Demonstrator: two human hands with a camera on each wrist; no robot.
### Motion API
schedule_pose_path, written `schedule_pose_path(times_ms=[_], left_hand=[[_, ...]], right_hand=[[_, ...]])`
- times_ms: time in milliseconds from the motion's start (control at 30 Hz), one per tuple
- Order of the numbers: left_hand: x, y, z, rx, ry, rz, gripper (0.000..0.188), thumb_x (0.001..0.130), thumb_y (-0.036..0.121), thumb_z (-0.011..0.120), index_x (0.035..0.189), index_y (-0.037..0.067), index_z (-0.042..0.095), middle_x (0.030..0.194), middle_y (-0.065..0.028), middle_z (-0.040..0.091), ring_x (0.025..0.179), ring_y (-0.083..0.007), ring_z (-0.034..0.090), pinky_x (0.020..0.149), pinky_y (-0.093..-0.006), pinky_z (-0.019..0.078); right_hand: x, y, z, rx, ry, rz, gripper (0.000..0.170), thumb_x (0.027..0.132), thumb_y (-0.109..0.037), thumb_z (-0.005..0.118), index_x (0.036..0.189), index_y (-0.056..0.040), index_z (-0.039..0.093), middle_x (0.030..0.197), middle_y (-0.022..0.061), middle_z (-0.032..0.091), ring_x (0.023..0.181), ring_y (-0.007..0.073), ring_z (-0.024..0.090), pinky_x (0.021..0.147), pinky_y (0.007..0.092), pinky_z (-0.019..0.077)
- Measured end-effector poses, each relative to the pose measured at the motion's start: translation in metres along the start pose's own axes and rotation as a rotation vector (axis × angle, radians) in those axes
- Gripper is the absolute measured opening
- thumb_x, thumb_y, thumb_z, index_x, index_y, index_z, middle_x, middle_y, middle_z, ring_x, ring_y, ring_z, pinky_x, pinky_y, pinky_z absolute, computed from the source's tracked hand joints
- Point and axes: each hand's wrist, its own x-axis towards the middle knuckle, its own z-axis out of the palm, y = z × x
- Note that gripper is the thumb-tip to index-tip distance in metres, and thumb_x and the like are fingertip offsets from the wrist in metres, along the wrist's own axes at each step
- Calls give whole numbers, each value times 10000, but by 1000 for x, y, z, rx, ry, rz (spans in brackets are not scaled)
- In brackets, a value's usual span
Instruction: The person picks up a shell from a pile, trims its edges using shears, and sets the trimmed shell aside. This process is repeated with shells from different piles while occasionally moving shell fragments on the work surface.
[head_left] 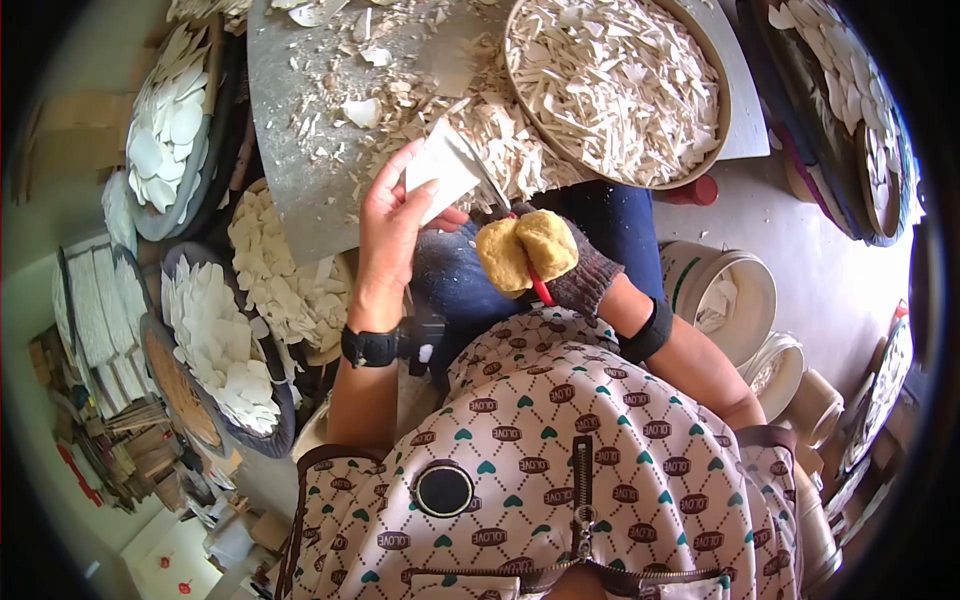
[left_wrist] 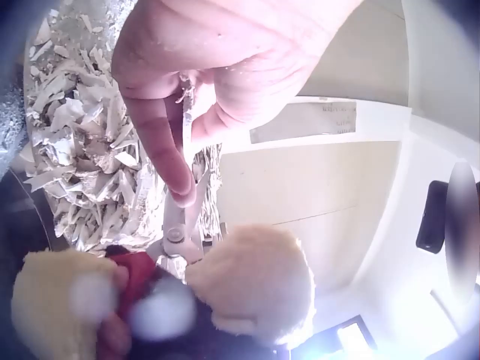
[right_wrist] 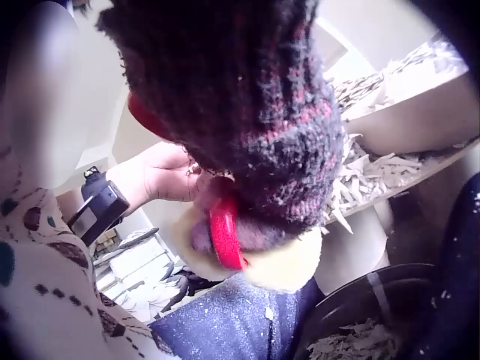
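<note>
A thin, flat white piece [head_left: 440, 172] is pinched between the thumb and fingers of my bare left hand [head_left: 390, 225]. My right hand [head_left: 590, 275], in a dark knitted glove, grips a pair of scissors [left_wrist: 175, 234] by red handles [right_wrist: 225, 236]. Yellow padding [head_left: 503, 258] is wrapped about the handles. In the head view, the scissor blades [head_left: 490, 182] lie along the right edge of the white piece. Seen from the left wrist, the piece is edge-on and the blades reach up right by the left fingertips [left_wrist: 180, 180].
A metal table [head_left: 290, 130] in front carries loose scraps [head_left: 510, 150] and a round tray [head_left: 724, 100] heaped with cut strips. Baskets of flat white pieces [head_left: 215, 330] stand at left, more [head_left: 850, 90] at far right. A white bucket [head_left: 755, 300] is on the floor at right.
</note>
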Motion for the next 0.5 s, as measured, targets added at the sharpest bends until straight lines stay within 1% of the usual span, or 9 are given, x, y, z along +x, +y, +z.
schedule_pose_path(times_ms=[67, 167, 267, 400, 500], left_hand=[[3, 1, 0, 7, -7, -36, 448, 829, 35, 506, 1252, -18, 367, 861, -147, 609, 601, -191, 620, 501, -254, 516], [6, 2, 1, 26, -22, -61, 453, 824, 29, 509, 1251, -21, 368, 859, -144, 610, 589, -182, 613, 495, -253, 509], [6, 8, 1, 78, -103, -102, 476, 816, 59, 520, 1267, 17, 372, 834, -109, 612, 579, -138, 589, 500, -227, 482], [5, 5, -1, 81, -79, -136, 476, 809, 62, 529, 1259, 14, 383, 829, -113, 612, 567, -133, 584, 491, -221, 474], [5, 4, -2, 65, -76, -157, 480, 803, 74, 544, 1251, 9, 384, 822, -117, 612, 565, -137, 586, 491, -223, 474]], right_hand=[[1, 3, -5, -604, -4, -212, 269, 746, -181, 651, 966, -51, 567, 937, 99, 612, 865, 225, 590, 772, 313, 472], [0, -1, -6, -771, 11, -273, 341, 671, -245, 704, 942, -82, 578, 899, 97, 616, 837, 264, 586, 738, 336, 472], [2, 1, -8, -713, 5, -221, 334, 667, -237, 704, 936, -82, 578, 898, 94, 617, 830, 257, 589, 738, 330, 473], [2, 7, -13, -709, 31, -241, 334, 658, -228, 707, 930, -82, 578, 884, 92, 617, 817, 253, 591, 722, 320, 478], [-1, 7, -12, -750, 22, -243, 294, 706, -200, 678, 940, -56, 575, 892, 82, 611, 822, 213, 590, 729, 301, 485]])
